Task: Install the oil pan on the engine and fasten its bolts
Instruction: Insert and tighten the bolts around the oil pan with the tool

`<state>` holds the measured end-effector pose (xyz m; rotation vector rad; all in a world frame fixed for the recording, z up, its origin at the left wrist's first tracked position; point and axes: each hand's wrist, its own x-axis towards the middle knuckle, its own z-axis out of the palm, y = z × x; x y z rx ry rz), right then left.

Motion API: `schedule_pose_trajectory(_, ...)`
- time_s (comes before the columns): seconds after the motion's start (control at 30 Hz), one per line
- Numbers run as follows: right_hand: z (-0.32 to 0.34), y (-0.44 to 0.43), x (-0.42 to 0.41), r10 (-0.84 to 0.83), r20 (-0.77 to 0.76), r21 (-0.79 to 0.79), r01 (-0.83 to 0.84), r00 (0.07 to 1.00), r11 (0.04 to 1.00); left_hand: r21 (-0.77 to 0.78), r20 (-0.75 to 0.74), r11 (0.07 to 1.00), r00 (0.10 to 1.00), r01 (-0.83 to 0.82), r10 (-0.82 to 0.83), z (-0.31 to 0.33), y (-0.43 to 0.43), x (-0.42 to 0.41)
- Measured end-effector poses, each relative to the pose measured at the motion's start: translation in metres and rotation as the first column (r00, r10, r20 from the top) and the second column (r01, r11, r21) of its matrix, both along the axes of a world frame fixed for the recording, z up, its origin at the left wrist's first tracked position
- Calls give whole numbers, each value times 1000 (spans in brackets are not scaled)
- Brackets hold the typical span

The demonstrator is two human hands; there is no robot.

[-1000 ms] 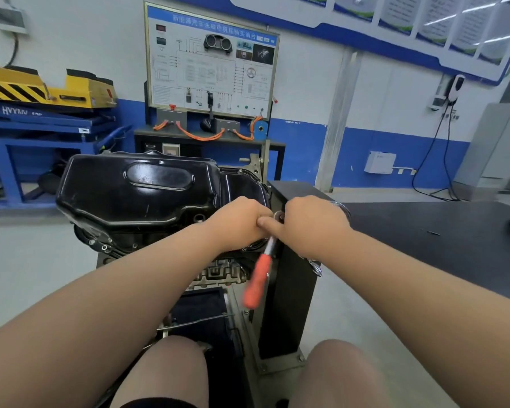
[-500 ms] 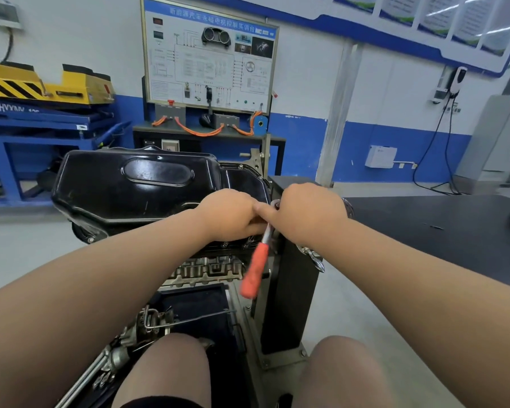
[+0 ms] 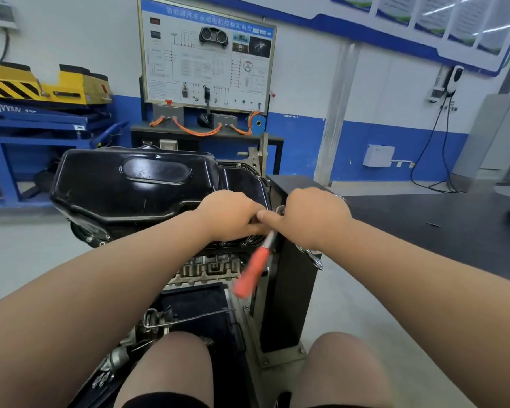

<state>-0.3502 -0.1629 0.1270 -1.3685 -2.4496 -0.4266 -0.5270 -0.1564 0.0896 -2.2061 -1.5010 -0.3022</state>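
Far left against the wall, a yellow-and-black lift platform [image 3: 42, 83] sits on a blue steel frame [image 3: 0, 160]. Next along is a wiring training board [image 3: 206, 54] with orange cables looped under it.

In front of that, the black oil pan [image 3: 136, 184] lies on top of the engine [image 3: 209, 266], sump side up. Its flange sits along the block, and small bolt heads show around the near edge.

The person's 2 bare arms reach in from the near side. The left hand [image 3: 233, 214] rests on the near right corner of the pan with its fingers curled under and out of sight. I cannot tell whether it pinches anything.

Just beside it and touching it, the right hand [image 3: 309, 216] is balled in a fist at the metal head of a ratchet wrench [image 3: 252, 272], with the thumb stretched left across to the other hand. The steel shaft comes out from between the 2 hands. Its orange handle slants down and to the left, free of any fingers, in front of the engine.

Right of the hands is the black upright column [image 3: 289, 284] of the engine stand. Beyond it lies a dark tabletop [image 3: 439, 231], and a grey cabinet [image 3: 495, 136] stands by the far wall.
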Motion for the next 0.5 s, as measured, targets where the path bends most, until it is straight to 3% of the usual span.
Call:
schedule_pose_trajectory(0.07,-2,-2,-1,-61,-25,-91,58,998,994,-13,-20,1000,1000,0,0,0,0,-1)
schedule_pose_trajectory(0.13,2,-3,1,-10,27,-24,11,1000,1000,-9,-36,1000,999,17,-17,-1,1,-2)
schedule_pose_trajectory(0.2,8,-3,7,123,201,158,-156,972,975,-9,-40,1000,999,27,-27,-2,2,-2)
schedule_pose_trajectory(0.27,11,1,14,229,444,330,-395,866,857,6,-37,999,999,40,-40,-2,2,-2)
schedule_pose_trajectory(0.33,16,4,20,237,557,360,-488,796,795,23,-53,998,997,56,-55,-3,3,-3)
schedule_pose_trajectory(0.4,15,6,20,250,458,338,-428,853,839,22,-59,997,996,71,-69,-4,3,-4)
schedule_pose_trajectory(0.5,6,-1,12,139,116,161,-156,984,974,21,-34,999,998,50,-49,-3,3,-2)
